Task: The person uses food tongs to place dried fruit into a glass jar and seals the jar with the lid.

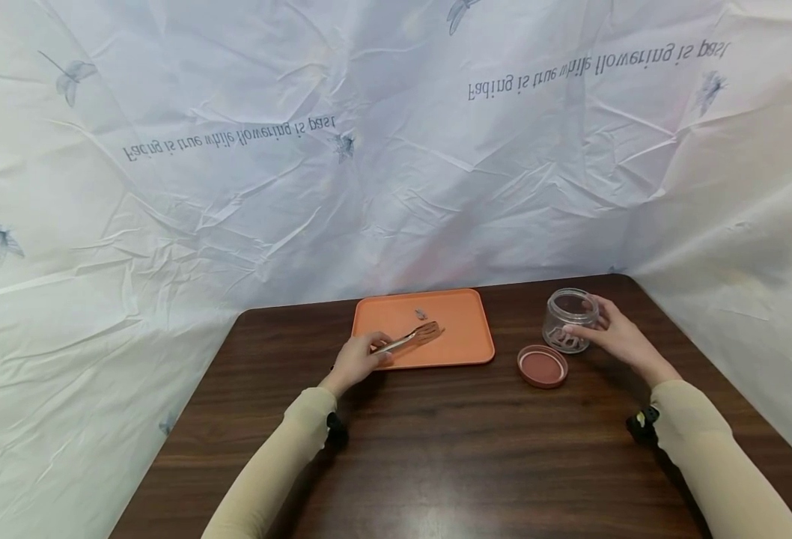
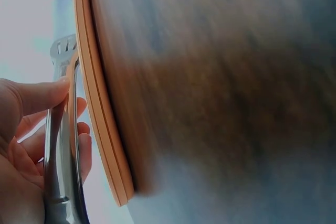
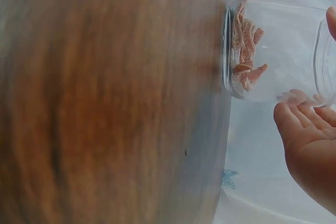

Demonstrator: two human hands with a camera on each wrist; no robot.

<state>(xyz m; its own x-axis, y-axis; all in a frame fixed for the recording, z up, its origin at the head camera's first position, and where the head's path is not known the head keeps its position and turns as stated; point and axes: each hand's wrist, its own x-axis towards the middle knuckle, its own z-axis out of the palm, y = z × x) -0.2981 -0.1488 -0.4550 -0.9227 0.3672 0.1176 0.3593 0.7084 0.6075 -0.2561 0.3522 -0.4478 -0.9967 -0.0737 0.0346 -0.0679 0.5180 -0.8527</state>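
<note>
My left hand [image 1: 358, 361] grips a pair of metal tongs [image 2: 63, 156], thumb on one arm and fingers on the other. Their slotted head hangs low over the orange tray [image 1: 466, 322], where one small greyish piece [image 1: 421, 314] lies beyond it. On the right, an uncapped clear jar [image 1: 558, 318] stands upright on the table. My right hand [image 1: 614, 333] holds it near the rim, thumb and fingers on opposite sides. Several reddish-brown shrivelled strips [image 3: 244, 56] lie on the jar's bottom. Just in front of the jar is a reddish-brown round lid [image 1: 543, 367], its hollow side up.
The dark wooden table [image 1: 457, 442] reaches back to a wrinkled white printed sheet [image 1: 396, 187] hanging behind it and at both sides. Black straps [image 1: 641, 425] circle both wrists, over pale sleeves.
</note>
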